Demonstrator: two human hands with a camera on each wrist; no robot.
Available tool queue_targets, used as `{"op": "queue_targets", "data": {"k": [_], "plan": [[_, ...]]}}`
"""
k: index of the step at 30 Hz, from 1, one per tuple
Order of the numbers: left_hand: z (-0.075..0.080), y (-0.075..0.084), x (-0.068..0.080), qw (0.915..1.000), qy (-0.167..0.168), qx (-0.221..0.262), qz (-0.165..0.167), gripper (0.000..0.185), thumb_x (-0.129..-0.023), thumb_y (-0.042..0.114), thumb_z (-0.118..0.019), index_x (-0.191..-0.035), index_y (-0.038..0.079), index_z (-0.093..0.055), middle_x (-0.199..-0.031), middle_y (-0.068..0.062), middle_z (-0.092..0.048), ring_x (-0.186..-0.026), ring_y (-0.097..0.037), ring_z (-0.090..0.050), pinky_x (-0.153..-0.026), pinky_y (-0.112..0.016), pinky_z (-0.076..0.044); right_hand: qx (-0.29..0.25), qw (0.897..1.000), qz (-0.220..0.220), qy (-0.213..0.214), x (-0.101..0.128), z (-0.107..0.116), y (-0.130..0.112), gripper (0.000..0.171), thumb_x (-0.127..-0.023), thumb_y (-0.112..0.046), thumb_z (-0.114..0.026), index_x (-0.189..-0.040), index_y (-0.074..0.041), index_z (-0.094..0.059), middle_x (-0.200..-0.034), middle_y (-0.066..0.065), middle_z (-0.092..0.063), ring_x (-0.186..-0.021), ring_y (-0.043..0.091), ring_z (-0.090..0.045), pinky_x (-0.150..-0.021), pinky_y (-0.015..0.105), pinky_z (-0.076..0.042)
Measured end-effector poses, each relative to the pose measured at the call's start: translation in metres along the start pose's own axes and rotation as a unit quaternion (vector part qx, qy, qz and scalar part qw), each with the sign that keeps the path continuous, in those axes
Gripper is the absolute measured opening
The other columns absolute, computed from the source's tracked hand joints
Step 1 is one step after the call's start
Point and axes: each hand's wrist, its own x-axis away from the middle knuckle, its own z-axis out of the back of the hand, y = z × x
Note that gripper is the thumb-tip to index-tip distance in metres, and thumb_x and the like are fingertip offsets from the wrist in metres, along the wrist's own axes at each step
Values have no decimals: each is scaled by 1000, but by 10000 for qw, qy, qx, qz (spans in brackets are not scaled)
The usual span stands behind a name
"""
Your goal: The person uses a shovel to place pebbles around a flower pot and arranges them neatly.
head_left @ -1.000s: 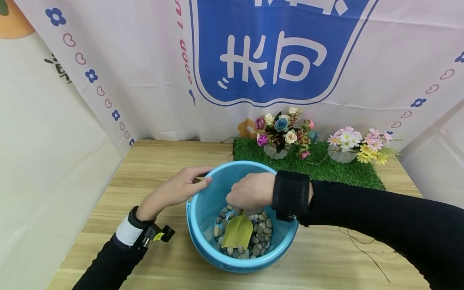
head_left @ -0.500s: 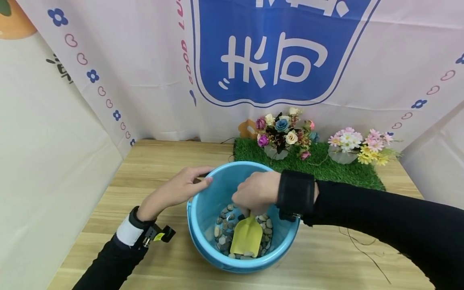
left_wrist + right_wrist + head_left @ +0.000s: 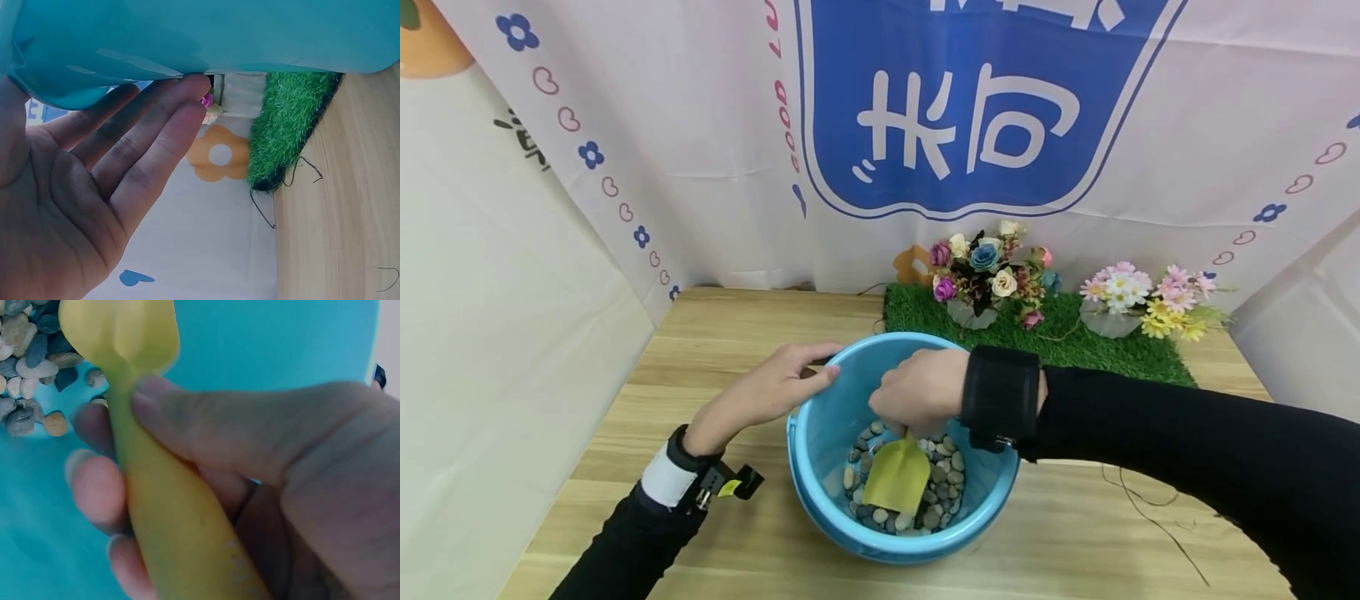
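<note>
Blue plastic fills the middle of the head view: a round bucket (image 3: 901, 450) stands on the wooden tabletop (image 3: 737, 333), with a layer of small grey and tan pebbles (image 3: 943, 487) on its bottom. The right hand (image 3: 921, 392) reaches in over the rim, and its grip is closed round the handle of a yellow scoop (image 3: 897, 479) whose blade lies tilted on the pebbles. The left hand (image 3: 767, 392) rests against the outside of the bucket's left rim, fingers straight, holding nothing. Behind the bucket lies a green grass mat (image 3: 1060, 337) bearing two bunches of artificial flowers (image 3: 988, 271) — one dark and mixed, the other pale pink and yellow. A printed cloth backdrop (image 3: 700, 125) hangs at the back.

From the left wrist, the left hand (image 3: 94, 187) shows an open palm, its fingertips (image 3: 190, 87) touching the bucket's blue wall (image 3: 219, 31). The grass mat (image 3: 290, 125) and tabletop (image 3: 350, 206) lie beyond.

From the right wrist, the right hand (image 3: 250, 487) wraps the scoop's yellow handle (image 3: 169, 506) — thumb across the front, fingers curled behind. The blade points towards the pebbles (image 3: 31, 362) on the blue bucket floor (image 3: 275, 344).
</note>
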Motion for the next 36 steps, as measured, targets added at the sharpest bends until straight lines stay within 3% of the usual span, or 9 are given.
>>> {"op": "queue_targets", "data": {"k": [4,9,16,21,30,36], "plan": [[0,1,1,10000,6,5,28,40,-108,13,-45,-144,-5,-51,-133,-24,-60,-105,-31,-70,-77,-33,-62,-30,9999,15,-117,-6,0,-1,42,-99,-5,-66,-65,-19,-45,-58,-5,-31,-48,10,-26,-49,24,-23],[0,3,1,10000,5,20,72,40,-108,13,-45,-144,-5,-51,-131,-24,-61,-103,-29,-71,-75,-33,-62,6,9994,126,-332,-7,-1,0,52,-97,-1,-65,-58,-19,-36,-54,-5,-22,-46,9,-18,-48,24,-18],[1,4,2,9998,118,-90,128,39,-107,14,-47,-142,-4,-54,-128,-23,-63,-101,-29,-71,-73,-32,-62,-128,9977,603,-278,-2,3,7,53,-98,-6,-67,-58,-19,-35,-57,-6,-21,-53,11,-20,-52,25,-18],[-1,3,1,9996,167,-215,102,39,-107,14,-47,-141,-3,-55,-129,-20,-64,-105,-29,-70,-75,-32,-62,137,9975,666,-165,-5,4,4,53,-96,-5,-68,-58,-20,-35,-58,-6,-22,-54,11,-19,-52,26,-18],[0,4,1,9994,178,-299,55,38,-107,14,-47,-139,-3,-56,-128,-19,-65,-105,-28,-70,-75,-31,-62,638,9968,432,233,-8,0,-4,43,-99,-13,-68,-65,-21,-44,-62,-6,-35,-55,10,-28,-51,24,-23],[-1,3,0,9995,147,-272,16,37,-108,14,-46,-139,-2,-56,-128,-19,-64,-106,-28,-69,-76,-31,-62,654,9962,568,90,-7,0,3,39,-100,-16,-67,-65,-23,-52,-64,-8,-42,-56,11,-31,-52,25,-24]]}}
